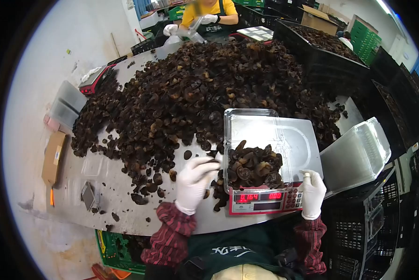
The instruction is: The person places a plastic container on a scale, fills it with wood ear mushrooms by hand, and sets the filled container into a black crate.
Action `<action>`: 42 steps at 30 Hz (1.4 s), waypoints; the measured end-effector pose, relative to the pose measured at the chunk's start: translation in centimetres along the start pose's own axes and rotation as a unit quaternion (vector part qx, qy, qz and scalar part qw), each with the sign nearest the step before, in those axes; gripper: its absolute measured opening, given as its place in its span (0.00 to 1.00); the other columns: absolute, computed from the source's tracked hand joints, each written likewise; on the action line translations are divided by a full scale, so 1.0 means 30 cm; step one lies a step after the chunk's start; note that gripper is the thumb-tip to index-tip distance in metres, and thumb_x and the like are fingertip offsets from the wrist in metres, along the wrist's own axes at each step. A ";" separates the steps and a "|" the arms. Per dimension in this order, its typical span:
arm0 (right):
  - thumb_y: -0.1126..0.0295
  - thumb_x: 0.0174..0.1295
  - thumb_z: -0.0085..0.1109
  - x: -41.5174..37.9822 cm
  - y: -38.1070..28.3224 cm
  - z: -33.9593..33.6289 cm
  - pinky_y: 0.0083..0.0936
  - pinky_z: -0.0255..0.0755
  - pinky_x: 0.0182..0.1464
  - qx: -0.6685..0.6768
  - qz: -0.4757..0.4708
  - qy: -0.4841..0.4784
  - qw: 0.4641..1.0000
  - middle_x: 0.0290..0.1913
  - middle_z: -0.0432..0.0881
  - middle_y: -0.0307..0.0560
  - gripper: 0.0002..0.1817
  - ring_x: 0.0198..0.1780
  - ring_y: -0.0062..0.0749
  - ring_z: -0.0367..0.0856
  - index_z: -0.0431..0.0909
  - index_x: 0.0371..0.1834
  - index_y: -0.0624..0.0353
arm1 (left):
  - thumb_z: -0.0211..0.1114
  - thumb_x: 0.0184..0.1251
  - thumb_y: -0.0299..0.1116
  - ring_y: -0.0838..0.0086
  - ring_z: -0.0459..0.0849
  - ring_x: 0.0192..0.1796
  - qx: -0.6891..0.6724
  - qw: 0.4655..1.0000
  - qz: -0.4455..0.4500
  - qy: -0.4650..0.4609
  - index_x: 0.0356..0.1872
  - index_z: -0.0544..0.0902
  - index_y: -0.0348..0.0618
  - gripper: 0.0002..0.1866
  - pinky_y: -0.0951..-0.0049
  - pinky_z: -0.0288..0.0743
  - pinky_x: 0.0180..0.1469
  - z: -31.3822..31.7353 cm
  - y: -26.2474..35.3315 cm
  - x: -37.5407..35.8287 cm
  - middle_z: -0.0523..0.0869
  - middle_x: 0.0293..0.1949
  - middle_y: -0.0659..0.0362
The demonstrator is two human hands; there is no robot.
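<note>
My left hand, in a white glove, is by the left wall of a clear plastic box, its fingers pinched together with a dark bit of wood ear mushroom at the tips. The box lies opened out on a red electronic scale, its lid half flat to the rear right. A heap of brown wood ear mushrooms fills its front half. Red digits on the display read 0.164 and 0.00. At the scale's right side, beside the keypad, my right hand, also gloved, has its fingers curled in with nothing visible in them.
A large pile of wood ear mushrooms spreads over the metal table. Stacked clear boxes stand at right, black crates behind. Another person works across the table. A second scale and a cardboard box are at left.
</note>
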State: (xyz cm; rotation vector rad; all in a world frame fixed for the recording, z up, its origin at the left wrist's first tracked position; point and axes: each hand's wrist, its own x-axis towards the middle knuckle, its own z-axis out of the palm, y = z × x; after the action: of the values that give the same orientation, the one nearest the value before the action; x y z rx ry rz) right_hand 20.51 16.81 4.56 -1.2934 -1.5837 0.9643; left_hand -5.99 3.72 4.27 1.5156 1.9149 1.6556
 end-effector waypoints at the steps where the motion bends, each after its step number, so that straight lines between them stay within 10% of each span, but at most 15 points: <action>1: 0.76 0.68 0.50 0.001 0.014 0.007 0.11 0.61 0.24 -0.010 -0.029 -0.001 1.000 0.22 0.72 0.33 0.08 0.19 0.10 0.67 0.80 0.39 0.66 | 0.66 0.53 0.18 0.68 0.81 0.49 -0.009 0.998 0.048 -0.038 0.40 0.85 0.40 0.12 0.74 0.75 0.50 0.034 0.042 0.046 0.81 0.47 0.55; 6: 0.75 0.68 0.51 -0.017 0.029 0.007 0.14 0.62 0.21 -0.025 -0.051 -0.012 0.998 0.19 0.72 0.34 0.08 0.18 0.12 0.68 0.80 0.39 0.66 | 0.68 0.54 0.26 0.63 0.78 0.53 0.060 0.967 0.166 -0.185 0.45 0.84 0.45 0.14 0.69 0.74 0.54 0.124 0.111 0.189 0.80 0.54 0.55; 11: 0.60 0.67 0.57 -0.032 -0.017 -0.015 0.17 0.63 0.21 -0.054 0.102 -0.150 0.982 0.16 0.75 0.41 0.17 0.15 0.18 0.70 0.77 0.31 0.67 | 0.66 0.60 0.31 0.71 0.81 0.32 0.192 0.974 -0.097 -0.069 0.53 0.80 0.44 0.19 0.73 0.74 0.37 0.143 -0.059 0.341 0.83 0.32 0.55; 13: 0.58 0.67 0.56 -0.024 0.001 -0.001 0.18 0.62 0.20 0.021 0.140 -0.189 0.972 0.13 0.74 0.41 0.20 0.14 0.20 0.70 0.77 0.26 0.66 | 0.64 0.64 0.31 0.81 0.77 0.33 0.002 0.970 -0.191 -0.149 0.68 0.68 0.50 0.29 0.76 0.73 0.37 0.167 -0.164 0.373 0.82 0.34 0.62; 16: 0.58 0.67 0.55 -0.019 0.007 0.011 0.18 0.63 0.19 0.153 0.206 -0.211 0.943 0.14 0.75 0.41 0.21 0.13 0.20 0.71 0.77 0.23 0.65 | 0.58 0.69 0.31 0.79 0.78 0.45 -0.270 0.956 -0.111 -0.017 0.74 0.51 0.44 0.36 0.75 0.70 0.52 0.173 -0.129 0.346 0.82 0.45 0.60; 20: 0.34 0.66 0.28 -0.023 0.056 -0.003 0.18 0.65 0.21 0.268 0.172 -0.264 0.910 0.14 0.73 0.41 0.41 0.15 0.25 0.71 0.75 0.26 0.64 | 0.55 0.71 0.49 0.66 0.77 0.56 -0.106 0.988 0.086 -0.073 0.47 0.82 0.39 0.22 0.63 0.63 0.64 0.028 -0.047 0.200 0.82 0.49 0.55; 23: 0.47 0.74 0.32 -0.021 0.038 -0.012 0.15 0.69 0.27 0.362 0.212 -0.267 0.867 0.20 0.79 0.44 0.36 0.19 0.21 0.74 0.78 0.25 0.68 | 0.65 0.65 0.42 0.67 0.80 0.49 0.070 0.989 0.085 -0.099 0.42 0.82 0.40 0.15 0.65 0.70 0.58 -0.011 0.022 0.057 0.83 0.41 0.56; 26: 0.66 0.68 0.47 -0.014 -0.007 -0.013 0.14 0.67 0.28 0.223 0.213 -0.280 0.909 0.21 0.79 0.41 0.16 0.20 0.18 0.74 0.79 0.31 0.67 | 0.65 0.57 0.20 0.73 0.83 0.33 -0.271 0.915 -0.269 -0.129 0.51 0.71 0.41 0.20 0.75 0.78 0.38 0.039 -0.005 -0.055 0.81 0.36 0.57; 36: 0.64 0.67 0.49 -0.091 -0.015 0.054 0.21 0.71 0.24 0.104 0.146 -0.207 0.962 0.24 0.78 0.42 0.13 0.21 0.21 0.75 0.75 0.36 0.65 | 0.59 0.52 0.13 0.68 0.80 0.21 -0.328 0.909 -0.256 -0.035 0.48 0.68 0.41 0.21 0.73 0.76 0.25 0.073 0.030 -0.111 0.78 0.26 0.56; 42: 0.66 0.66 0.52 -0.145 -0.193 -0.208 0.17 0.64 0.23 0.244 0.158 -0.148 0.945 0.24 0.76 0.36 0.11 0.20 0.16 0.70 0.74 0.33 0.63 | 0.64 0.59 0.23 0.70 0.82 0.38 -0.287 0.908 -0.260 -0.157 0.66 0.64 0.40 0.32 0.78 0.75 0.35 0.100 0.090 -0.105 0.81 0.46 0.52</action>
State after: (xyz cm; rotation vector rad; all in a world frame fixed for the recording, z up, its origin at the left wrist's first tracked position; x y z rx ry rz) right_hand 24.92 11.88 11.44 -1.0973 -1.2441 1.6981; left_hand -0.98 2.78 3.99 0.8713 1.3277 1.4342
